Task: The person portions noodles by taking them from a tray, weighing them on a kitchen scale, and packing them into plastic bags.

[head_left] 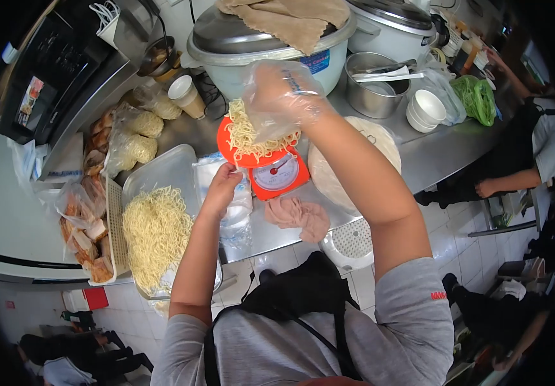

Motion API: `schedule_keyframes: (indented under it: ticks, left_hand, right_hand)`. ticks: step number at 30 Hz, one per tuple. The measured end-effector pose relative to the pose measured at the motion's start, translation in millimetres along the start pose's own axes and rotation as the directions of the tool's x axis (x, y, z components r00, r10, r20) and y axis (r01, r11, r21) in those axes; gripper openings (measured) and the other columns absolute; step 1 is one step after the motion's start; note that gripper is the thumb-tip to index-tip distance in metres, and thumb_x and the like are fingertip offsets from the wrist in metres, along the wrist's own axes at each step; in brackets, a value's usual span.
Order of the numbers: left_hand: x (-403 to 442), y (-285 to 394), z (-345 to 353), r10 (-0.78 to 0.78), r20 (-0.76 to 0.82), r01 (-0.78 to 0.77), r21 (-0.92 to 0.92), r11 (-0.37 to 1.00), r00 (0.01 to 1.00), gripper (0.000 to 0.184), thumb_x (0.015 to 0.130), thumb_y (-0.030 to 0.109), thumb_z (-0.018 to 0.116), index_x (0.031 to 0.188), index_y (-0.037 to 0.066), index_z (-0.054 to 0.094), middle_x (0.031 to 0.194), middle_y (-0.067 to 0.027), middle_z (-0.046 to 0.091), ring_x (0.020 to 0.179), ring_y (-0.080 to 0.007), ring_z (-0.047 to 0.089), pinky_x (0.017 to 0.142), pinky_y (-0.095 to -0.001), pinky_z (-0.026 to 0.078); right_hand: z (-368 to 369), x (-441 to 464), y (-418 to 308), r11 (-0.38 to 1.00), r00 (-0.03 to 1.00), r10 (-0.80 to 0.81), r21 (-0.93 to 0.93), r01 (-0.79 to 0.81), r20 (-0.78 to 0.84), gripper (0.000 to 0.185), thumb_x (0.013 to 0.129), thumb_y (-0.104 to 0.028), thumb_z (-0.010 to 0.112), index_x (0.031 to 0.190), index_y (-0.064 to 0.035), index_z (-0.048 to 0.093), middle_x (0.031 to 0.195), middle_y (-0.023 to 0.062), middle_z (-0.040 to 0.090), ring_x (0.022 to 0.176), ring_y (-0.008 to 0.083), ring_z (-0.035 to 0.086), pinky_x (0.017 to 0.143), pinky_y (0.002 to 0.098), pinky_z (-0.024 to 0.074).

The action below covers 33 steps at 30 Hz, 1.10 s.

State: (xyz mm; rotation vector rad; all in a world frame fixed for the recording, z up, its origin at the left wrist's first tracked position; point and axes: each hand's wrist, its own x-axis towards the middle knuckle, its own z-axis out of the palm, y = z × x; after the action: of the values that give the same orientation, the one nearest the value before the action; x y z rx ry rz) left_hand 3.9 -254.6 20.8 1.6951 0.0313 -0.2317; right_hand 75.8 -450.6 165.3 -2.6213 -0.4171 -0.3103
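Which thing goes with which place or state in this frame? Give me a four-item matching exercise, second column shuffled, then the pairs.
Things
1. Right hand
2. Left hand
3. Brown towel
4. White bowls

Places or states
A. Stacked beside the metal pot
B. Covered in clear plastic
C. Draped over a large lid
D. Bare, at the edge of the red plate

Pairs: 1-B, 2-D, 3-C, 4-A

tan towel [290, 19] atop lidded cooker [223, 72] | stacked white bowls [424, 114] | crumpled pink cloth [298, 217]
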Motion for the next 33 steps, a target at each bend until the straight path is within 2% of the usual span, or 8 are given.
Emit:
schedule_keyframes:
  ticks: [6,9,12,19,26,29,32,33]
  left_hand:
    - [3,26,-26,0.089,-0.005,-0.087,0.143,0.986,0.996,0.01,0.084,0.015,0.044,0.082,0.006,0.048,0.066,0.0013,0.047,0.06,-0.0071,0.043,0.06,-0.0202,0.036]
    - [22,58,-30,0.246,-0.057,-0.231,0.19,0.954,0.968,0.011,0.083,0.014,0.045,0.083,0.003,0.048,0.07,-0.0015,0.051,0.063,-0.0079,0.047,0.06,-0.0213,0.039]
    - [52,73,-28,0.365,-0.126,-0.329,0.237,0.914,0.922,0.024,0.085,0.022,0.042,0.097,0.002,0.048,0.082,-0.0043,0.055,0.072,-0.0106,0.051,0.065,-0.0249,0.041]
    - [93,72,18,-0.049,0.078,0.06,-0.151,0.987,0.996,0.046,0.088,0.036,0.034,0.115,0.001,0.043,0.107,-0.0099,0.052,0.095,-0.0206,0.05,0.083,-0.0321,0.039]
    - [74,63,36,-0.183,-0.185,0.101,-0.38,0.92,0.965,0.045,0.088,0.032,0.027,0.108,-0.004,0.044,0.104,-0.0144,0.052,0.096,-0.0237,0.049,0.083,-0.0305,0.037]
    - [107,10,28,0.007,-0.174,-0.042,-0.197,0.98,0.985,0.046,0.086,0.034,0.029,0.109,-0.002,0.045,0.106,-0.0162,0.051,0.1,-0.029,0.047,0.085,-0.0346,0.035]
    - [64,70,26,0.164,-0.261,0.066,0.692,0.719,0.951,0.044,0.085,0.041,0.033,0.102,0.005,0.05,0.102,-0.0168,0.053,0.087,-0.0313,0.052,0.08,-0.0398,0.038]
    - [57,79,21,0.162,-0.219,0.059,0.749,0.66,0.962,0.043,0.083,0.042,0.036,0.102,0.006,0.05,0.102,-0.0171,0.052,0.089,-0.0327,0.051,0.08,-0.0408,0.037]
  right_hand:
    - [-26,-7,26,0.959,0.976,-0.156,0.213,0.186,-0.15,0.047,0.066,-0.03,0.06,0.104,-0.0043,0.051,0.098,0.0145,0.056,0.084,0.0251,0.056,0.079,0.0295,0.0417]
    - [-2,-7,73,0.763,0.955,-0.246,0.575,0.295,-0.164,0.065,0.064,-0.029,0.065,0.117,-0.0015,0.04,0.112,0.0152,0.048,0.09,0.0221,0.054,0.081,0.0291,0.0408]
    - [14,-20,81,0.663,0.992,-0.107,0.748,0.023,0.064,0.075,0.06,-0.028,0.068,0.122,-0.0024,0.034,0.112,0.0166,0.049,0.1,0.0263,0.049,0.087,0.0308,0.037]
    - [69,-31,15,0.984,0.991,-0.131,-0.116,0.132,0.02,0.101,0.046,-0.037,0.071,0.128,-0.0048,0.022,0.122,0.0197,0.035,0.116,0.0281,0.033,0.096,0.0353,0.0268]
    - [97,-27,-5,0.998,0.999,-0.047,0.049,0.048,-0.026,0.075,0.049,-0.038,0.067,0.113,-0.0073,0.043,0.108,0.0181,0.047,0.103,0.0311,0.044,0.086,0.0378,0.0369]
    - [79,-19,-18,1.0,0.96,-0.019,0.001,0.019,0.279,0.063,0.052,-0.036,0.068,0.105,-0.0079,0.048,0.106,0.0153,0.049,0.101,0.0308,0.045,0.084,0.0383,0.0366]
    - [120,-15,8,0.943,0.939,-0.332,0.01,0.334,-0.092,0.046,0.057,-0.034,0.066,0.092,-0.0072,0.053,0.097,0.0137,0.054,0.089,0.0293,0.052,0.073,0.038,0.0419]
    - [112,-18,5,0.968,0.966,-0.25,0.012,0.251,-0.06,0.047,0.056,-0.037,0.066,0.092,-0.0082,0.054,0.094,0.0127,0.055,0.088,0.0282,0.053,0.072,0.038,0.0425]
